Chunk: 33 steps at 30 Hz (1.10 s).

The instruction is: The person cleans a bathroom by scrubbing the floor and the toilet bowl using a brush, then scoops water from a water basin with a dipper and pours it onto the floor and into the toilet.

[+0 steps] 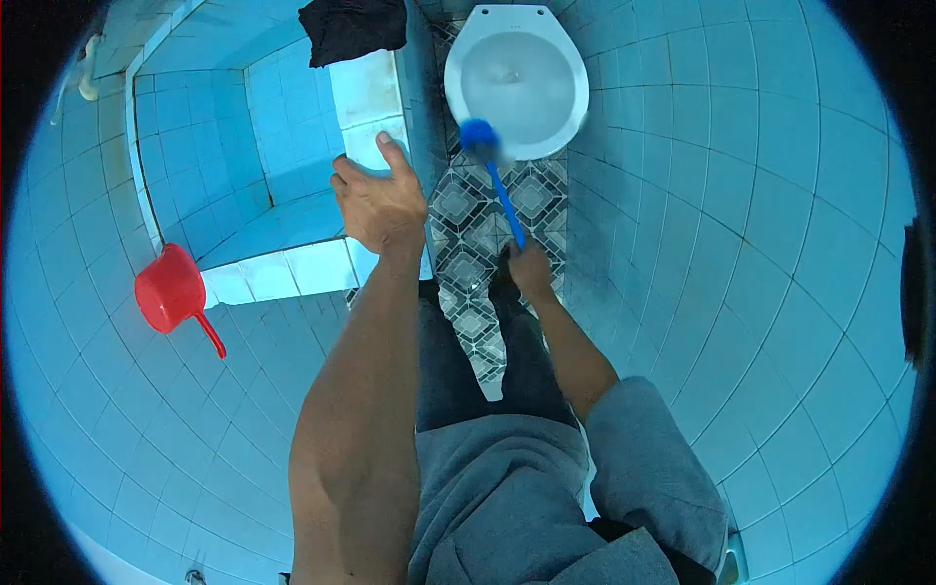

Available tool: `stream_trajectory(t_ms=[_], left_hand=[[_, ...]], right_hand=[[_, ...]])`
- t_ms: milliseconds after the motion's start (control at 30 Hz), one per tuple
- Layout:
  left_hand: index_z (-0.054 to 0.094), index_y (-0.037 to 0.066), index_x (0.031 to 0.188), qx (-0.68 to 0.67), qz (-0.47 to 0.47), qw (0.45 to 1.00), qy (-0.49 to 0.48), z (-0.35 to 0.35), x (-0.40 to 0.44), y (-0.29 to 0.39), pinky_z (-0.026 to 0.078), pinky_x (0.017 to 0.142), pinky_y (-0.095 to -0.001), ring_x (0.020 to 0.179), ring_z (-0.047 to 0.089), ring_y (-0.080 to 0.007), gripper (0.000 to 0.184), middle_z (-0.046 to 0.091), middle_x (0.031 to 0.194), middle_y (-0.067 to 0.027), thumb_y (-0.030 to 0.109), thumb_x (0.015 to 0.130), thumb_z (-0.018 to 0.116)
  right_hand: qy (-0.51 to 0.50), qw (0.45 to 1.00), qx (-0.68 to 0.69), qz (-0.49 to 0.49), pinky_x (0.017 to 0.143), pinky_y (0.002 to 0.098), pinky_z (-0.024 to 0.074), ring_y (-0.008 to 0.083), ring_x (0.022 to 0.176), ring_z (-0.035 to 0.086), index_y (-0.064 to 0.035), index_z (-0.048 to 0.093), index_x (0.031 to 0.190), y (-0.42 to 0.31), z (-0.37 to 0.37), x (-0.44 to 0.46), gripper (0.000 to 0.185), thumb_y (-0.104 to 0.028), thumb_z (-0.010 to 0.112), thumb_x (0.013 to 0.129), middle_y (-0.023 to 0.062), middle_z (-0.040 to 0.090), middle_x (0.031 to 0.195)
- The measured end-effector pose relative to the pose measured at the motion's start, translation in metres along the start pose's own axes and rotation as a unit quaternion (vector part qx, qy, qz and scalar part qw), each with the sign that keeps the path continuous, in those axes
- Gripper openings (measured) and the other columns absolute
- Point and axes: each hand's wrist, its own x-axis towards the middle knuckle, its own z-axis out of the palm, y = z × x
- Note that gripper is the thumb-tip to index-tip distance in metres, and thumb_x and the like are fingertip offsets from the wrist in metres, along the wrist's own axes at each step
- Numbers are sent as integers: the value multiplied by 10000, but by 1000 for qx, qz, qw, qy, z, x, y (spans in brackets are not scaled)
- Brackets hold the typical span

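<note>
My right hand (529,270) is wrapped round the handle of a blue toilet brush (505,200). The brush's round blue head is at the front left rim of a white toilet bowl (517,78), which has no seat on it. Above the corner of the tiled basin ledge (369,102) is my left hand (380,203), its thumb and fingers apart and nothing in it. Whether that hand touches the ledge I cannot tell.
A red dipper (171,290) is at the basin's outer left corner. Black cloth (353,29) lies over the far end of the ledge. Patterned floor tiles (468,312) run between basin and right wall (731,214). A dark object (914,292) is at the right edge.
</note>
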Motion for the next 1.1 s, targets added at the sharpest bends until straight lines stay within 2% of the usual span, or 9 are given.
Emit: stream_trajectory(t_ms=[133, 267, 400, 567, 700, 767, 867, 967, 1100], left_hand=[[442, -47, 1295, -2, 3, 1000, -12, -4, 0, 0, 527, 853, -500, 1037, 623, -410, 760, 563, 1179, -279, 624, 946, 368], [437, -51, 1300, -6, 16, 1000, 8, 1, 0, -2, 528, 856, -503, 1041, 622, -409, 760, 561, 1177, -283, 619, 949, 368], [432, -51, 1310, -1, 6, 1000, -8, -1, 1, -1, 528, 854, -505, 1046, 622, -409, 766, 559, 1186, -288, 621, 946, 374], [429, -52, 1313, -2, -1, 1000, -7, -3, 0, 2, 526, 854, -505, 1049, 620, -402, 765, 565, 1178, -274, 616, 943, 386], [425, -55, 1320, -4, -5, 1000, -20, -5, 0, 2, 519, 859, -509, 1050, 617, -397, 767, 564, 1182, -268, 612, 943, 391], [440, -50, 1296, -7, -8, 1000, -26, -7, -1, 3, 515, 861, -510, 1048, 615, -396, 756, 562, 1181, -268, 616, 941, 391], [453, -44, 1270, -5, 4, 1000, -2, 0, 0, -2, 515, 858, -511, 1047, 616, -397, 748, 562, 1174, -267, 624, 941, 378], [449, -43, 1277, -3, 12, 1000, 19, 6, 0, -4, 515, 861, -510, 1047, 615, -397, 759, 563, 1171, -267, 632, 941, 365], [427, -54, 1310, -8, 2, 1000, -7, 1, 1, -3, 513, 865, -512, 1057, 612, -401, 782, 559, 1189, -271, 632, 942, 357]], right_hand=[[-21, 998, -7, 63, 775, 542, 523, 479, 890, 649, 10, 533, 1248, 16, -7, -13, 422, -297, 533, 959, 302, 666, 914], [6, 998, -52, -19, 766, 534, 531, 456, 875, 661, 36, 562, 1140, -25, -4, 37, 394, -312, 539, 955, 292, 664, 909], [15, 999, -32, -23, 793, 548, 512, 476, 880, 646, 15, 569, 1131, -67, -14, 61, 378, -320, 511, 967, 297, 665, 897], [13, 1000, -21, -15, 813, 547, 507, 472, 922, 638, -8, 582, 1132, -4, -2, 29, 350, -309, 529, 961, 279, 663, 960], [-16, 996, -79, 37, 746, 513, 544, 424, 883, 670, 13, 538, 1211, 3, -14, 3, 389, -289, 530, 965, 268, 668, 957], [13, 999, -29, -22, 807, 552, 504, 470, 942, 632, 5, 568, 1127, -2, -3, 22, 358, -311, 521, 966, 278, 659, 959], [13, 999, -31, -15, 798, 565, 501, 478, 928, 635, 14, 558, 1127, -42, -4, 52, 376, -323, 516, 966, 286, 660, 961], [-8, 999, -40, -21, 786, 536, 530, 435, 873, 669, 6, 563, 1183, -56, -18, 56, 428, -363, 510, 973, 278, 670, 929], [13, 999, -49, 3, 784, 543, 526, 438, 888, 667, 7, 562, 1183, -12, -11, 18, 407, -337, 522, 969, 267, 676, 928]])
